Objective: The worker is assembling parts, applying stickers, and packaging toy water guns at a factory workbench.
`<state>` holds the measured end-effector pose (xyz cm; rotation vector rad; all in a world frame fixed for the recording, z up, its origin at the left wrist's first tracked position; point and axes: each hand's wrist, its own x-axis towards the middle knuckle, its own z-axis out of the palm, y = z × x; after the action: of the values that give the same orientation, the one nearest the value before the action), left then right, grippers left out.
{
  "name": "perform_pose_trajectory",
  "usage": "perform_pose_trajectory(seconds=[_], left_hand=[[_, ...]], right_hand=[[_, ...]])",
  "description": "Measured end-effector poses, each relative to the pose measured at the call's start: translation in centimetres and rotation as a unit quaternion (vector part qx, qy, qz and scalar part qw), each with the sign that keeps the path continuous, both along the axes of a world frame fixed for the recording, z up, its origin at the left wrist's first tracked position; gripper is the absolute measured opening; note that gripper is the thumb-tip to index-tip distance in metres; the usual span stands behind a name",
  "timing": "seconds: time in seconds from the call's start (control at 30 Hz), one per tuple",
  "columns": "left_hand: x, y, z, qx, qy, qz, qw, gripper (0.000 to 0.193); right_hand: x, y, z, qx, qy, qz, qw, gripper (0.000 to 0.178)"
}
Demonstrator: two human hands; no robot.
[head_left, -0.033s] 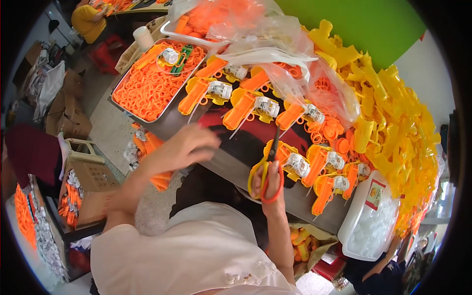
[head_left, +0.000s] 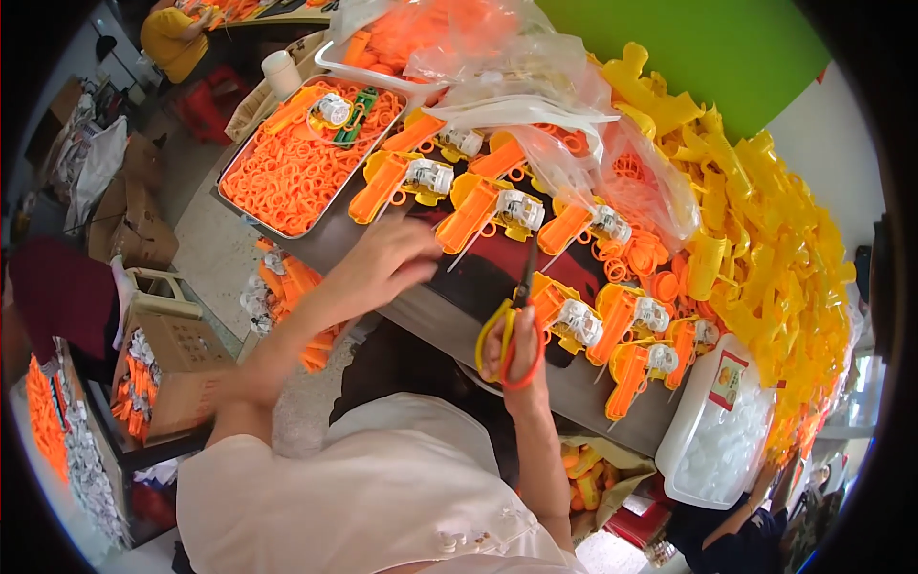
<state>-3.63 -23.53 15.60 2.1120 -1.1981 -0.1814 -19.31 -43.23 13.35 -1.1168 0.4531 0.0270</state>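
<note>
My right hand [head_left: 517, 359] is closed around scissors [head_left: 525, 289] with red and yellow handles, their dark blades pointing away from me over the bench. My left hand [head_left: 387, 263] hovers over the bench's near edge, its fingers bent and smeared by motion; whether it holds anything is unclear. Just beyond its fingers lies an orange and yellow part assembly [head_left: 468, 216] with a white mechanism and a thin pale strip hanging off. Left of that sits another such assembly [head_left: 380, 187]. Beside the scissors' right side are several more, including one assembly [head_left: 577, 320] close to the blades.
A metal tray [head_left: 251, 212] of small orange rings stands at the far left. Yellow shells [head_left: 755, 249] are heaped along the right. A white tub [head_left: 675, 469] of clear pieces stands at the near right. Plastic bags [head_left: 545, 86] lie at the back, and cartons [head_left: 182, 354] at the left.
My left hand has moved away from me and slightly right, closer to the assemblies. The scissors have shifted slightly left in my right hand.
</note>
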Motion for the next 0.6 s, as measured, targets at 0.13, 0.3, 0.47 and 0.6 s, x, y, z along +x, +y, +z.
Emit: perform_pose_trajectory(seconds=[0.13, 0.3, 0.47, 0.6], left_hand=[[2.3, -6.4, -5.7, 0.046, -0.277, 0.127, 0.951, 0.055], [-1.6, -9.7, -7.6, -0.030, -0.207, 0.126, 0.970, 0.061], [0.6, -9.6, -4.5, -0.086, -0.202, 0.194, 0.956, 0.021], [6.1, -9.2, -4.5, 0.003, -0.266, 0.206, 0.942, 0.010]], right_hand=[[1.3, 1.3, 0.4, -0.018, -0.012, 0.031, 0.999, 0.061], [0.4, 0.1, -0.4, -0.040, 0.031, -0.022, 0.998, 0.056], [0.9, 0.2, -0.2, -0.056, 0.028, -0.024, 0.998, 0.055], [1.9, 1.0, 0.2, -0.035, 0.021, -0.009, 0.999, 0.056]])
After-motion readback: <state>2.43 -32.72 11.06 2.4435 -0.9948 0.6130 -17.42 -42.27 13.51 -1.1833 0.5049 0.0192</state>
